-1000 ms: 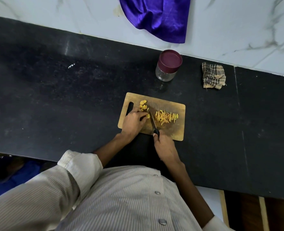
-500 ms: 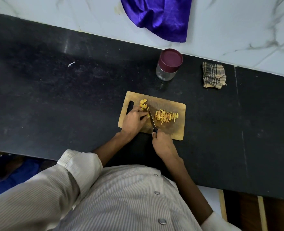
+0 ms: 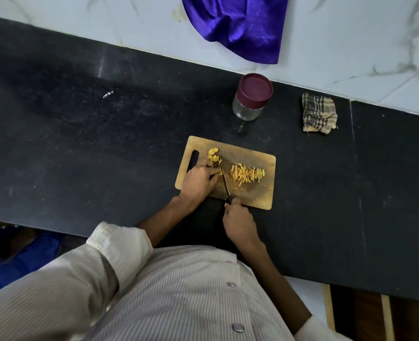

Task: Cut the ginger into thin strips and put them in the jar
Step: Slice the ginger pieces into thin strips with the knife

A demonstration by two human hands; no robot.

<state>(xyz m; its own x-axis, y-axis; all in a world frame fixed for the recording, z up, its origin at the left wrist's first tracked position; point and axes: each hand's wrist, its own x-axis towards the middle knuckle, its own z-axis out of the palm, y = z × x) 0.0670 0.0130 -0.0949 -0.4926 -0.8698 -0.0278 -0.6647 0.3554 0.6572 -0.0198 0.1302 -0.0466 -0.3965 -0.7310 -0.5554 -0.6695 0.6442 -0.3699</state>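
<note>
A wooden cutting board (image 3: 257, 193) lies on the black counter. On its right half is a pile of thin ginger strips (image 3: 246, 174). Several ginger slices (image 3: 214, 155) sit near the board's top left. My left hand (image 3: 199, 180) pinches a ginger slice down on the board with curled fingers. My right hand (image 3: 239, 223) grips the black handle of a knife (image 3: 225, 184), whose blade rests right beside my left fingertips. A glass jar (image 3: 247, 110) with a maroon lid screwed on stands behind the board.
A folded checked cloth (image 3: 319, 113) lies on the black counter (image 3: 92, 143) to the right of the jar. A purple cloth (image 3: 238, 25) hangs over the white marble wall behind. The counter's front edge runs just below my hands.
The knife blade has shifted slightly left and forward against the slice under my left fingers. My right hand moved a little with it; the strip pile is the same.
</note>
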